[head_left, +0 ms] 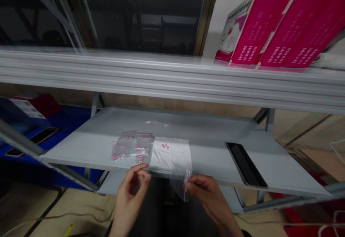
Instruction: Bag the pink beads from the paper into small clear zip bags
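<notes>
In my right hand, a small clear zip bag is pinched between thumb and fingertips by one edge. The bag hangs over the shelf's front edge, and no contents can be made out in it. My left hand is loosely curved just off that edge, thumb and index finger apart, holding nothing I can see. Beyond it lie clear zip bags with small red pieces inside. Beside them a white sheet lies flat, bearing a few small red pieces.
A dark tablet or phone lies at the right of the grey shelf. Pink boxes stand on the upper shelf, which overhangs the back. Another phone rests on a blue surface at left.
</notes>
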The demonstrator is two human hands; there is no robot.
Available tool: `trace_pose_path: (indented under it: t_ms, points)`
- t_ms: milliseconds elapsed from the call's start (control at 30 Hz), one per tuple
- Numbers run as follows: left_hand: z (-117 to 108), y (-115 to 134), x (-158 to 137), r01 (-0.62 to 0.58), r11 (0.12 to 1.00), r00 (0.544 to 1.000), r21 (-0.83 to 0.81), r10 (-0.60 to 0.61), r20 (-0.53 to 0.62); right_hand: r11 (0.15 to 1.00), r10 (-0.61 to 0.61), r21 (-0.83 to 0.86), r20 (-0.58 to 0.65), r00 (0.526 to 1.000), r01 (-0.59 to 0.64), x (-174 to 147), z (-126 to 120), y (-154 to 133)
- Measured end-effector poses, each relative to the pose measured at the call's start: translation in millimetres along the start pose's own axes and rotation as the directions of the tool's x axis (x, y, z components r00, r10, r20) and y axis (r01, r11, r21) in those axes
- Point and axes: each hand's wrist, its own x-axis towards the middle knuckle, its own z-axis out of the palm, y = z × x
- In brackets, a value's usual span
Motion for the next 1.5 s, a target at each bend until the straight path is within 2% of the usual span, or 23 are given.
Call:
trace_pose_path:
  t_ms: [67, 133, 200, 367, 567, 767, 967, 1267, 1367, 1500]
  points:
    - [10.2, 7.9, -7.4, -0.045, 0.997, 0.984, 0.067, 0.033, 0.173, 1.0, 0.008, -0.006, 0.058, 0.998, -0.008, 0.8, 7.3, 4.0]
    - [21.8, 13.4, -14.2, -0.083, 0.99, 0.935, 0.118, 0.036, 0.353, 1.0, 0.01, -0.013, 0.097, 0.995, -0.009, 1.2, 15.9, 9.2]
    - [30.6, 15.0, -18.6, -0.112, 0.981, 0.897, 0.158, 0.031, 0.441, 0.999, -0.004, -0.05, 0.117, 0.993, 0.01, 1.0, 23.5, 12.8]
    - [32.6, 8.6, -20.4, -0.153, 0.964, 0.88, 0.22, 0.031, 0.475, 0.982, -0.031, -0.186, 0.083, 0.996, 0.046, -2.2, 33.0, 10.2]
    - [24.2, 8.8, -19.3, -0.242, 0.938, 0.839, 0.247, 0.074, 0.539, 0.981, -0.023, -0.189, 0.113, 0.993, 0.044, -6.1, 27.9, 6.5]
    - [21.8, 13.8, -21.0, -0.355, 0.852, 0.788, 0.385, 0.051, 0.614, 0.921, -0.104, -0.372, 0.06, 0.993, 0.119, -8.5, 29.7, 8.2]
    - [25.0, 3.6, -26.6, -0.422, 0.792, 0.836, 0.442, 0.151, 0.527, 0.83, -0.129, -0.544, 0.026, 0.991, 0.122, -11.5, 37.8, 3.1]
    - [21.9, 3.3, -24.9, -0.497, 0.731, 0.86, 0.468, 0.339, 0.382, 0.731, -0.231, -0.658, 0.011, 0.973, 0.181, -12.8, 37.5, -3.0]
    - [16.9, 7.6, -20.6, -0.567, 0.707, 0.815, 0.422, 0.409, 0.41, 0.727, -0.232, -0.659, 0.026, 0.972, 0.191, -13.6, 37.4, -5.4]
    - [11.1, 4.4, -14.9, -0.7, 0.66, 0.676, 0.273, 0.489, 0.551, 0.756, -0.216, -0.622, 0.061, 0.974, 0.207, -14.0, 36.2, -7.4]
